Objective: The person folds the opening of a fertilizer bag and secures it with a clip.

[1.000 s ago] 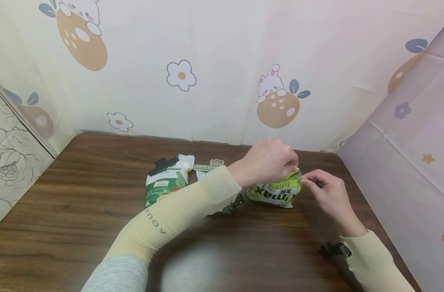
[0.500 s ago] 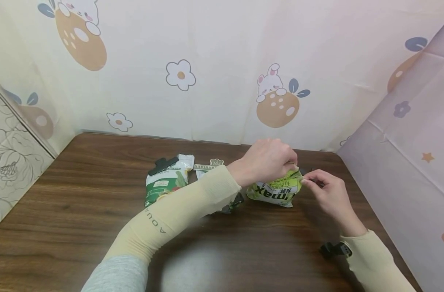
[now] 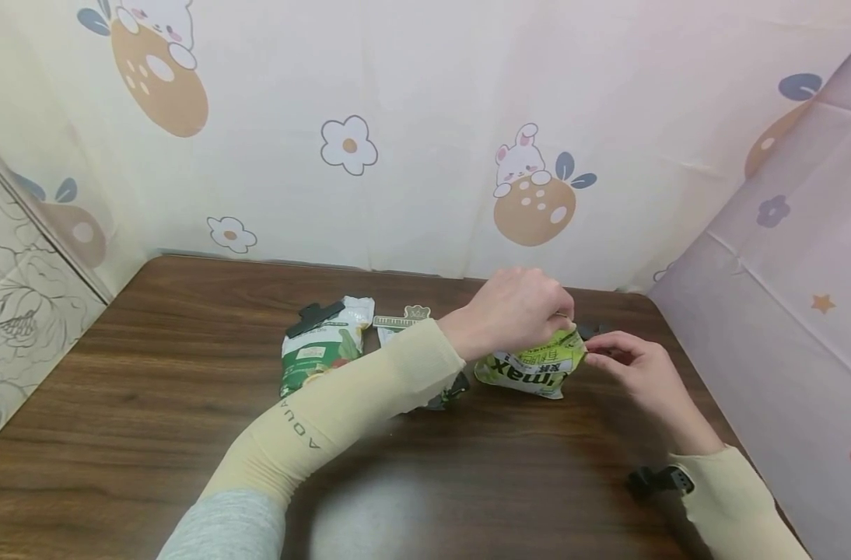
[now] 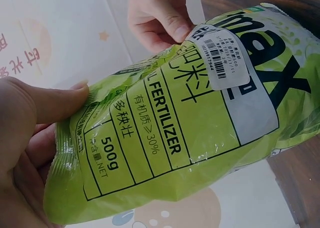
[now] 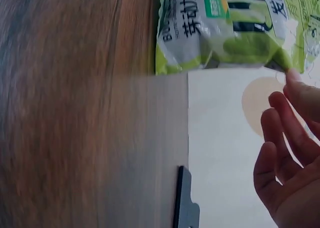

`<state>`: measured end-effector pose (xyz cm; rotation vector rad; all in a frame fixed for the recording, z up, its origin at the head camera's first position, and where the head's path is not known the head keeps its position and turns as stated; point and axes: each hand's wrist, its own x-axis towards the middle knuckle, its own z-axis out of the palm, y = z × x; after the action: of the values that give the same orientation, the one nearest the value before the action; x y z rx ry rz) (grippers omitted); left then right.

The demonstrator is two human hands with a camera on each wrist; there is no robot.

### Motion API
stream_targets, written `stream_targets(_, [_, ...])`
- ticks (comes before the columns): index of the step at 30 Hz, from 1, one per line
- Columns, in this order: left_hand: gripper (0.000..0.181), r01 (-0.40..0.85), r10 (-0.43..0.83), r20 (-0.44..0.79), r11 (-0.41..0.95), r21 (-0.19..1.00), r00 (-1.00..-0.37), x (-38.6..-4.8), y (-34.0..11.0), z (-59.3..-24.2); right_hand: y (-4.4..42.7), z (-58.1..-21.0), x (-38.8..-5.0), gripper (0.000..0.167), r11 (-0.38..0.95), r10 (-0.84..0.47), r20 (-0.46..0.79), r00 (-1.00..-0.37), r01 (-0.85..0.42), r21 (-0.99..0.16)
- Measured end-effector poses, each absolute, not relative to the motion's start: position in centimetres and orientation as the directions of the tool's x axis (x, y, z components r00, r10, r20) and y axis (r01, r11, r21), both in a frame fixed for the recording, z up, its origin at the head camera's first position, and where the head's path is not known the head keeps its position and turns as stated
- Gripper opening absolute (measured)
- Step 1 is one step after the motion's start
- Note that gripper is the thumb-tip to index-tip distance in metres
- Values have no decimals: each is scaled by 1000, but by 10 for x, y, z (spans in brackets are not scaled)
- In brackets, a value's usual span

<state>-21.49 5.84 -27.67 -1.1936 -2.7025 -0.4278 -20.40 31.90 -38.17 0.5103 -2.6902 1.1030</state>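
A green-and-white fertilizer bag stands toward the right rear of the table. My left hand reaches across and grips its sealed top end; in the left wrist view that thumb lies on the front face, with fingers behind. At the bag's right edge, below the top, my right hand pinches the film. The right wrist view shows its thumb against the green edge and the other fingers loosely bent. Behind the bag lies a black clip, also visible in the right wrist view.
To the left sits a green-and-white bag with a black clip across its top. Beside it, another bag with a crown-topped clip is mostly hidden by the left forearm. Patterned curtains border the brown table.
My right hand has shifted slightly rightward, its fingers straighter, and the bag's right edge has moved out with it. The left hand stays at the bag's top.
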Motion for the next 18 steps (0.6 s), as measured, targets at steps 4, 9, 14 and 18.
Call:
stream_targets(4, [15, 746, 699, 263, 636, 196, -665, -215, 58, -277, 324, -380, -206, 21, 709, -209, 243, -947, -318, -629])
stream_targets(9, [15, 753, 701, 279, 629, 195, -657, -215, 57, -278, 328, -374, -210, 25, 770, -196, 216, -956, -287, -570])
stream_targets(14, [15, 756, 698, 292, 623, 200, -653, -215, 57, -279, 336, -371, -223, 28, 817, -198, 234, -952, -293, -497])
stream_targets(18, [14, 753, 696, 292, 624, 206, -656, -215, 57, -279, 345, -376, -236, 29, 829, -195, 223, -955, -282, -483])
